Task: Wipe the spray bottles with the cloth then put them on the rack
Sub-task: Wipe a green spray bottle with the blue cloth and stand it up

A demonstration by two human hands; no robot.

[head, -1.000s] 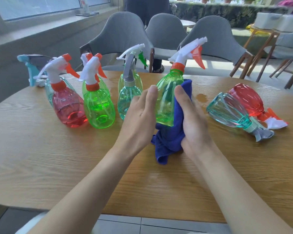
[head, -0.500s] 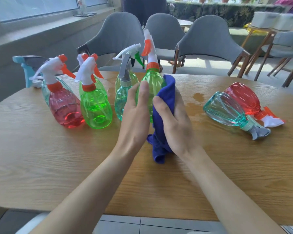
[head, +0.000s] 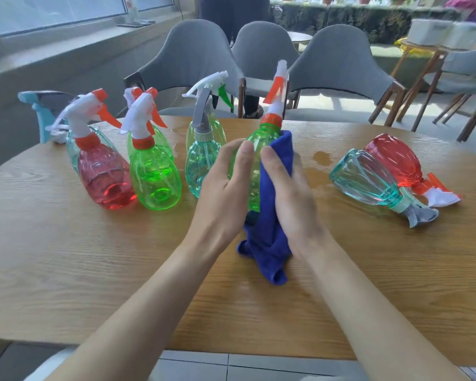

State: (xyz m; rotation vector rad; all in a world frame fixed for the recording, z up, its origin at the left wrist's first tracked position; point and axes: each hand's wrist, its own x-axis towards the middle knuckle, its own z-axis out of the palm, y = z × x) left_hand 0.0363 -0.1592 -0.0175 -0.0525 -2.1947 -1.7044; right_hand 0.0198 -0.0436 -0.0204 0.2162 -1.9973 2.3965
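The green spray bottle (head: pixel 254 166) stands upright over the middle of the tabletop (head: pixel 94 270); the wiping step is in hand. The left hand (head: pixel 226 193) has its fingers curled round the bottle's body. The right hand (head: pixel 291 196) has its fingers clamped on the blue cloth (head: pixel 270 237), pressing it to the bottle's side. Next move, as judged: finish the wipe, then find the rack, which is not in view. Standing bottles (head: pixel 154 174) occupy the far left of the tabletop and two lying bottles (head: pixel 368 180) the right. Grey chairs (head: pixel 195 56) stand beyond the far edge.

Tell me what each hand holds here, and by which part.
The left hand grips the green spray bottle round its body; the right hand grips the blue cloth against that body.
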